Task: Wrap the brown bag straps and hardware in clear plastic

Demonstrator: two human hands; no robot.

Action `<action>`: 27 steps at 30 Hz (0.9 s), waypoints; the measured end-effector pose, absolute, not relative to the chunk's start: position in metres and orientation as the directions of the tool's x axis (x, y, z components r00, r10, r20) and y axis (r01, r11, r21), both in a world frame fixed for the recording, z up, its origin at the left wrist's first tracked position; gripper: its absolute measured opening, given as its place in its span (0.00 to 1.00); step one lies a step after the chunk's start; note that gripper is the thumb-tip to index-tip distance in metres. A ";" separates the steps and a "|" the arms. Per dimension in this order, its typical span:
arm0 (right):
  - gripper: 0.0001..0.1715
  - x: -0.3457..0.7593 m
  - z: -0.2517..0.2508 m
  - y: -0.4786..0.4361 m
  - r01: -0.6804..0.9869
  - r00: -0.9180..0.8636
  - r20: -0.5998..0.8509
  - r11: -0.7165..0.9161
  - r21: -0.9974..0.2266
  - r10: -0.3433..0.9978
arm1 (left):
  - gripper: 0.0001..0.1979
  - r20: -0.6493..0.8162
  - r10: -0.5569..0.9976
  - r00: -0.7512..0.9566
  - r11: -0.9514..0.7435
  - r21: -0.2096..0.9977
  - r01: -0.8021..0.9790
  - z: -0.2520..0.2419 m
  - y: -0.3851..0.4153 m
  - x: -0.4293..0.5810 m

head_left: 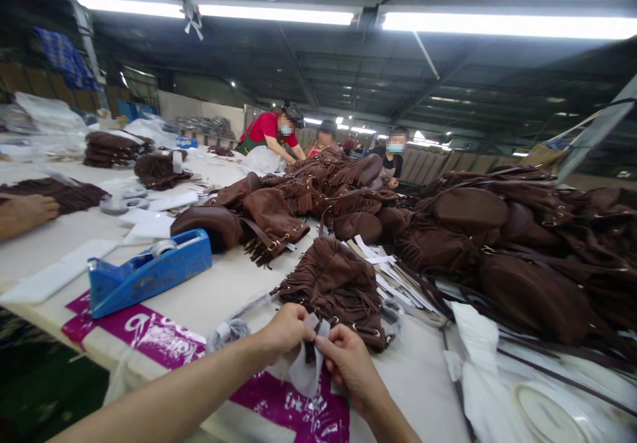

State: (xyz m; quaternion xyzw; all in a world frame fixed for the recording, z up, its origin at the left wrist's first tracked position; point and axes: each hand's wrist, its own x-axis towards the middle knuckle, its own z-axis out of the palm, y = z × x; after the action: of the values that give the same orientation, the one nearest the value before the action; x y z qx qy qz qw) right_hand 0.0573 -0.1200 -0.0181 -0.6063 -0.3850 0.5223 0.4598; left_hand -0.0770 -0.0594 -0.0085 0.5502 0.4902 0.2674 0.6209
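My left hand (287, 331) pinches a thin white wrapping sheet (306, 371) by its upper part, close to the table's front edge. From the other side, my right hand (351, 362) grips the same sheet between thumb and fingers. A short dark strap (310, 350) shows within the sheet's folds; where it leads is hidden. Just beyond my hands lies a brown fringed bag (331, 284) with gold-coloured rings along its near edge. Grey wrapped bundles rest at both sides of it, one of them a grey coil (227, 334) left of my forearm.
A blue tape dispenser (149, 272) stands at the left on the table. Piled brown bags (468, 211) fill the middle and right, with paper strips (398, 277) beside them. Another person's hand (30, 214) reaches in from the left. Several people work behind the pile.
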 end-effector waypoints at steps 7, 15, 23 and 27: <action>0.28 0.052 -0.019 -0.125 0.130 0.213 -0.165 -0.195 -0.972 0.963 | 0.12 -0.266 0.884 0.385 0.202 0.959 0.198 -0.004 -0.063 -0.082; 0.26 0.080 -0.029 -0.128 0.417 0.233 0.051 -0.052 -0.908 0.971 | 0.14 -0.251 0.904 0.347 0.170 0.954 0.248 -0.001 -0.063 -0.072; 0.24 0.074 -0.028 -0.127 0.343 0.274 0.064 -0.036 -0.939 0.960 | 0.14 -0.245 0.917 0.315 0.182 0.959 0.216 0.001 -0.065 -0.070; 0.22 0.071 -0.025 -0.124 0.248 0.240 -0.082 -0.143 -0.958 0.967 | 0.11 -0.294 0.887 0.356 0.258 0.955 0.146 0.003 -0.066 -0.075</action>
State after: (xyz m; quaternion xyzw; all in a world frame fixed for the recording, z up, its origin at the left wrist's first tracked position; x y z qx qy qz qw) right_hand 0.0711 -0.1240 -0.0253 -0.6437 -0.4721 0.3963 0.4535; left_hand -0.0749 -0.0664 0.0029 0.5330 0.4848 0.2952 0.6275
